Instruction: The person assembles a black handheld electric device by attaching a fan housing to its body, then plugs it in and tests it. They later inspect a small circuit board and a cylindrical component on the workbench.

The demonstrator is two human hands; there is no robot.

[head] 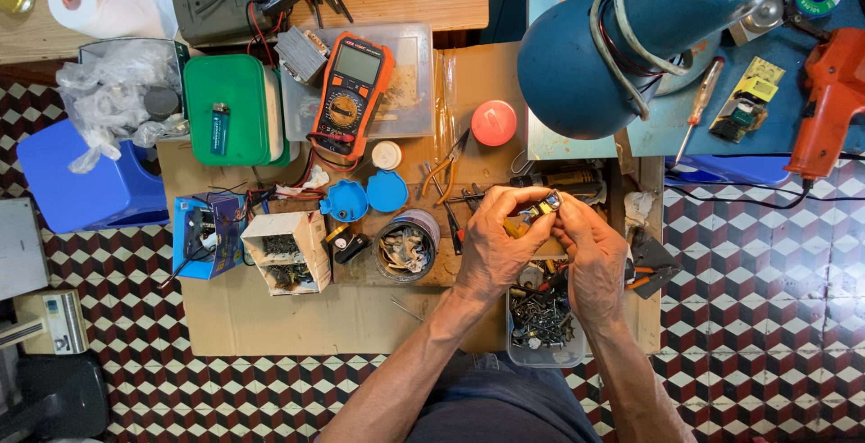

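I pinch the small metal part [544,206] between my left hand [494,246] and right hand [590,249], fingertips closed on it, its long axis running hand to hand (screw tub [541,321] directly below).

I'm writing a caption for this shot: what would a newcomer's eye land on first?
Probably the big blue desk lamp looming at top right, then the orange multimeter on a clear tray at top centre. Below the lamp, the left hand and right hand pinch a small metal part between them above a cluttered cardboard-covered bench.
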